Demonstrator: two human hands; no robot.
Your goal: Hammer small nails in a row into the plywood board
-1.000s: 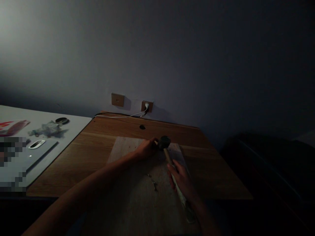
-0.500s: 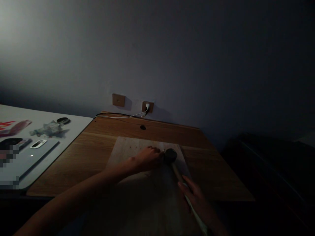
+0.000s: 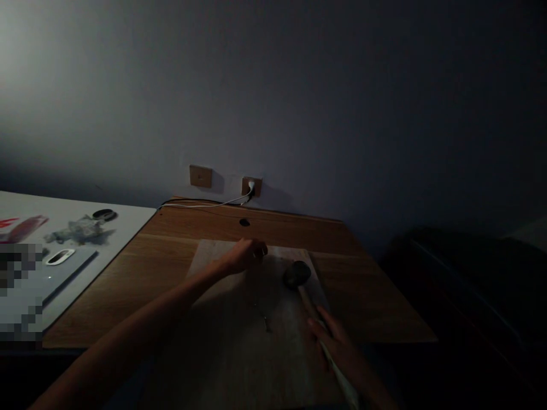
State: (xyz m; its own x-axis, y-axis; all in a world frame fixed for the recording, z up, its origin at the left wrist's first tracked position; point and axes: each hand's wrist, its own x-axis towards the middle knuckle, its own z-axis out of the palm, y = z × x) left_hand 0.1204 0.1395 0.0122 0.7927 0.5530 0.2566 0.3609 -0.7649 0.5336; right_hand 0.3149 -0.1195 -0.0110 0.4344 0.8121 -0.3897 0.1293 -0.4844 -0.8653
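Note:
My right hand (image 3: 335, 341) is wrapped around the pale handle of a mallet (image 3: 298, 275), whose dark round head hangs low over the right part of a pale wooden board (image 3: 239, 359). Over the far part of the board is my left hand (image 3: 247, 254), its fingers curled together. A tiny light spot shows at those fingertips, but the dimness hides what it is. Nearer to me, a small thin nail-like piece (image 3: 265, 324) shows on the board, apart from both hands.
The board lies on a brown wooden desk (image 3: 363, 285) against the wall. Cables (image 3: 205, 205) run to a wall socket (image 3: 252, 186). On the white table (image 3: 132, 219) at left are a crumpled plastic bag (image 3: 83, 229), a dark round object (image 3: 105, 214) and a grey flat device (image 3: 70, 276).
My left hand has moved away from the mallet head, to the left and farther back. The nail-like piece on the board now shows. The mallet stays nearly in place.

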